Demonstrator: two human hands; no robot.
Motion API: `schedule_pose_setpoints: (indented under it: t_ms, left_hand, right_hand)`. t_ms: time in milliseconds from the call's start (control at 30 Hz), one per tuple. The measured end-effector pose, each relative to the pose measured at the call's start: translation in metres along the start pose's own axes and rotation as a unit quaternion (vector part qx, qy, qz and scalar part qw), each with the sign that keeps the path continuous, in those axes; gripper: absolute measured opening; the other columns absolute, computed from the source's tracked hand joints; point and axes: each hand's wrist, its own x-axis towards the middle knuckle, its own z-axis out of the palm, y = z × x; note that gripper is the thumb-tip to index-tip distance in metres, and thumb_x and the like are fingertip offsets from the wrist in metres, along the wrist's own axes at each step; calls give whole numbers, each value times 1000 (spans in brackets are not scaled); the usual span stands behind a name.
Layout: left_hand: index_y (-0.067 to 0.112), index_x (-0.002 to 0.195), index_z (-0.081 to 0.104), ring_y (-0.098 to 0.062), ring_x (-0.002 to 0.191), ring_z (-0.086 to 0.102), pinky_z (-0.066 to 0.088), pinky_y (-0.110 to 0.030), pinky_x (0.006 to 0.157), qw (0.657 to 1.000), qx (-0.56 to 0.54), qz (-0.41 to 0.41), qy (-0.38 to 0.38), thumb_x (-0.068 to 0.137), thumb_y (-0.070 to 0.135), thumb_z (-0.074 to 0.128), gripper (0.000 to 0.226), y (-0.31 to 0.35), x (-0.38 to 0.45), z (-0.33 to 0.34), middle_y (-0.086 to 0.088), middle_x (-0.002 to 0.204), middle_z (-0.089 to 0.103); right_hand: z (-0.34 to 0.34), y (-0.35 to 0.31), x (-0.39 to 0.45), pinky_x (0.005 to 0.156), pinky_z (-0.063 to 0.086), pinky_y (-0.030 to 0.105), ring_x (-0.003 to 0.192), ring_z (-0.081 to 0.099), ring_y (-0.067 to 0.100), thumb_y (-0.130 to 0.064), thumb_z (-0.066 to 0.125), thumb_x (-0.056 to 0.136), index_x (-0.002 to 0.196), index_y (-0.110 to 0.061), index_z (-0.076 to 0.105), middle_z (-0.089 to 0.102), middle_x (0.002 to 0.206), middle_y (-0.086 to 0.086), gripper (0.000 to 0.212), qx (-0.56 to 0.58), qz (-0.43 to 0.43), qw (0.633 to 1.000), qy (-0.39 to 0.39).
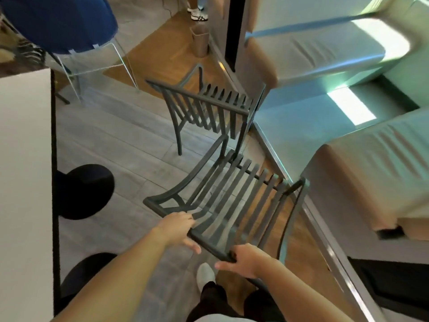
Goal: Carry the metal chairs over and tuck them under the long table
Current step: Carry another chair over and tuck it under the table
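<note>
Head view: both hands, left hand (180, 228) and right hand (243, 259), grip the dark slatted metal chair's (222, 196) top rail. Looks rigid, heavyish; hold the frame, not the slats.

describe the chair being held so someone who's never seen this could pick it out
Start at the white table along the left edge, then look right across the grey floor to two dark metal slatted chairs. The held chair is the nearer one, its top rail gripped by the left hand and right hand; the other chair stands untouched beyond.

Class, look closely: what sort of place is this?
Probably a lounge or cafe seating area: cushioned sofas, slatted metal chairs, a white table and a wood-and-tile floor.
</note>
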Motion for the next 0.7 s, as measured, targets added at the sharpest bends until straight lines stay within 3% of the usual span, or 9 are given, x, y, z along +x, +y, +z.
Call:
schedule_pose_setpoints:
  t_ms: [133,300,533,700]
  left_hand:
    - [22,138,59,-23,124,57,46,-40,106,997,71,2,8,90,64,66,64,-10,12,5,1,134,60]
    - [28,134,63,-27,116,64,53,-46,98,994,108,-8,2,99,40,58,38,-12,21,6,0,129,63]
    - [33,130,66,-25,110,68,56,-45,93,990,140,3,27,100,33,54,32,-15,19,13,2,120,70]
    - [44,145,54,-23,118,64,55,-43,96,991,124,12,45,103,30,54,44,-17,19,18,5,131,68]
  right_hand:
    - [20,2,6,84,51,37,100,60,23,-75,57,83,124,-23,59,61,111,1,66,-10,23,999,43]
    - [37,12,11,95,51,39,111,61,26,-48,61,93,129,-21,58,62,123,4,46,9,52,996,68]
    - [41,9,14,91,53,40,107,64,28,-30,58,91,134,-20,54,65,120,5,44,5,55,995,80]
    - [43,9,12,93,52,40,109,63,28,-21,56,89,137,-24,52,64,123,4,48,15,48,995,90]
